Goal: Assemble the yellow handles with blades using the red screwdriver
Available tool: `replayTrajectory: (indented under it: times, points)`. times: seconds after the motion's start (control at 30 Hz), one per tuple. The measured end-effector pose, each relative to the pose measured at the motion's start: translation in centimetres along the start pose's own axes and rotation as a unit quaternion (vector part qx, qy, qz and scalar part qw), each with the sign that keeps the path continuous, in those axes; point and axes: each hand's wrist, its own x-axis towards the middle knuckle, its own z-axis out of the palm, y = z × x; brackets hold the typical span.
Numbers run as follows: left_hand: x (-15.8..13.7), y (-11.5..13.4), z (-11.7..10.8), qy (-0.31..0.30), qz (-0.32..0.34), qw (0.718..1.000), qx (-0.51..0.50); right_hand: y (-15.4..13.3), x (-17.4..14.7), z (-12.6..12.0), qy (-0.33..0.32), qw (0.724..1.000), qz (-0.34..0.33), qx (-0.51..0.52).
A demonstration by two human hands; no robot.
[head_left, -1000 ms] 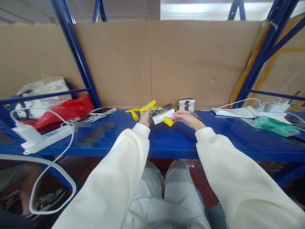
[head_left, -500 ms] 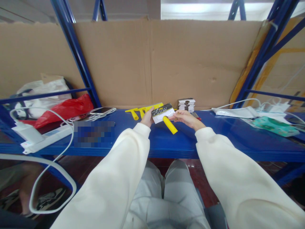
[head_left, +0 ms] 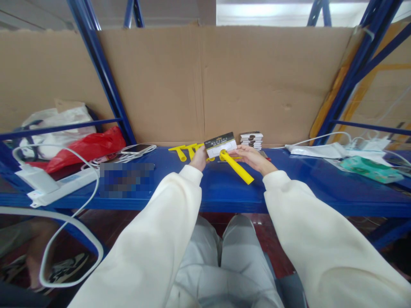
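Note:
Over the blue shelf, both hands hold a yellow T-shaped scraper (head_left: pixel 239 169), with its handle pointing down toward me and to the right. A black-and-white printed card (head_left: pixel 221 145) lies along its head and hides most of it. My left hand (head_left: pixel 199 158) closes round the left end of the card and head. At the right end, my right hand (head_left: pixel 252 158) grips with its fingers bent against the lower edge of the card. More yellow T-shaped scrapers (head_left: pixel 178 152) lie just behind my left hand. Behind my right hand stands a stack of printed cards (head_left: pixel 251 139).
A cardboard sheet (head_left: pixel 160 85) closes off the back of the blue shelf (head_left: pixel 289 184). On the left lie a red bag (head_left: pixel 90 147), a phone (head_left: pixel 138 148) and a white power strip (head_left: pixel 64 184) with a looping cable. A green packet (head_left: pixel 369 169) lies on the right.
The scraper has turned in my hands: its handle now reaches further to the right and looks longer. The card has tipped up to face me, and both hands have barely shifted.

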Motion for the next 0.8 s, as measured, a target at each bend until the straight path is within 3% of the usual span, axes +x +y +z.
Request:
replayTrajectory:
  times: [0.17, 0.47, 0.57, 0.8]
  points:
    - [-0.1, -0.1, -0.1, -0.007, -0.001, 1.0, 0.012, -0.1, 0.0, 0.1, 0.007, 1.0, 0.009, 0.005]
    - [-0.2, 0.1, 0.0, 0.007, 0.057, 0.998, -0.028, -0.1, -0.1, 0.2, -0.012, 1.0, 0.024, -0.003]
    - [-0.1, -0.3, -0.1, 0.026, 0.087, 0.996, -0.018, 0.1, -0.2, 0.0, -0.03, 0.999, 0.033, -0.009]
    - [0.5, -1.1, -0.5, 0.027, 0.085, 0.995, 0.034, 0.1, -0.1, -0.1, -0.014, 0.999, 0.04, -0.008]
